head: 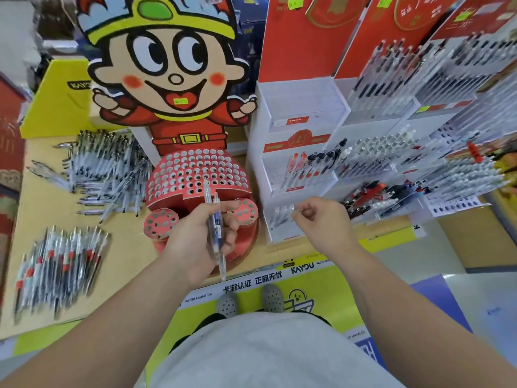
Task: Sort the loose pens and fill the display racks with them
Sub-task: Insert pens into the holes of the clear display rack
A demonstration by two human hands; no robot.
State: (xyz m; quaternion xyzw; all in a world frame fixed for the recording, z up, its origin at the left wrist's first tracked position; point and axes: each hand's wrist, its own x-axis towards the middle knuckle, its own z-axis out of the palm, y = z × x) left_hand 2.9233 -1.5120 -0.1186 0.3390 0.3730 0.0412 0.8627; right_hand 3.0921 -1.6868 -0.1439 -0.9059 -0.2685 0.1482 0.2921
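Observation:
My left hand (195, 236) grips two clear pens (214, 228) with blue insides, held upright in front of the red cartoon rack (195, 175) with its many round holes. To the right, my right hand (321, 222) hovers with fingers curled, over the lowest tier of the white tiered rack (296, 175); a thin clear tip shows at its fingertips, but whether it pinches a pen cannot be told. Several red and black pens (310, 163) stand in that rack's middle tier. Loose pen piles lie on the table: a clear pile (106, 169) and a red-banded pile (58, 261).
More white racks (419, 152) full of pens stand at the right. A big cartoon figure board (170, 65) rises behind the red rack. A yellow box (58, 99) sits at the back left. The table's front edge (251, 275) is at my waist.

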